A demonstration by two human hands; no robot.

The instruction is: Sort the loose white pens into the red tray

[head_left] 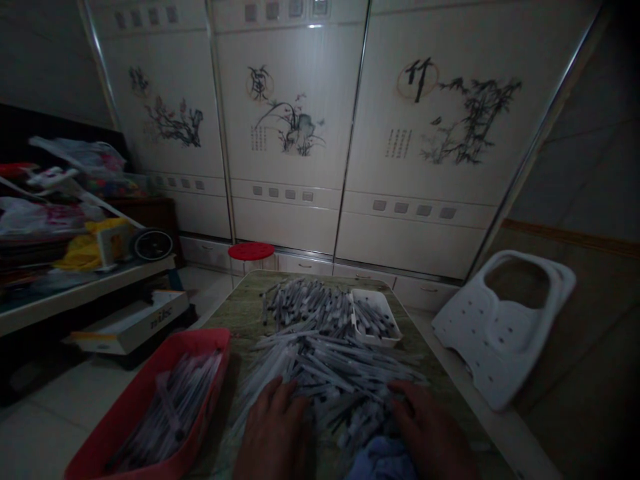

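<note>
A loose heap of slim translucent pen-like tubes [330, 363], many with dark ends, spreads across the table in front of me. My left hand [275, 427] rests palm down at the near left side of the heap, its fingers apart and touching the tubes. At the near right edge is my right hand [430, 427], thumb and fingers apart beside the tubes, with nothing visible between them. Between my hands lie shorter dark-ended pieces [367, 420] and a crumpled blue cloth [383, 460]. Dim light blurs the fingertips.
A red basin [210, 393] holding wrapped tubes stands at the left. On the table [420, 333], a white tray [377, 340] holds more pieces at the back right. Beyond are a red stool [251, 251], a white folding plastic stool [493, 340] and a cluttered bench [150, 267].
</note>
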